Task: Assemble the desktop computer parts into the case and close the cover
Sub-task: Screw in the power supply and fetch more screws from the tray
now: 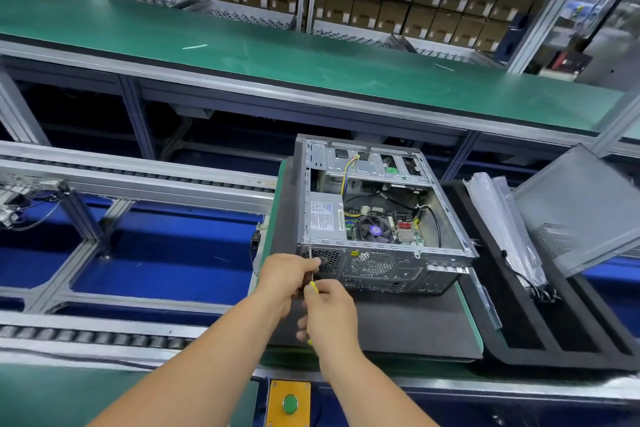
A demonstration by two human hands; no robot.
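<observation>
The open computer case point(381, 215) lies on its side on a dark mat point(398, 322) at the worktop's centre, its side cover point(581, 208) leaning at 3 o'clock. At the case's 7 o'clock corner, the right hand point(329, 314) grips a yellow-handled screwdriver point(312, 284). The left hand point(289, 276) has its fingers point(308, 265) pinching the shaft near the rear panel.

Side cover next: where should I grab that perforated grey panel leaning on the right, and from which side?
Grip the cover panel by its raised upper-left edge, reaching from the case side. It leans tilted over the foam tray, so that edge looks free, while its lower edge sits by the bagged parts.
</observation>
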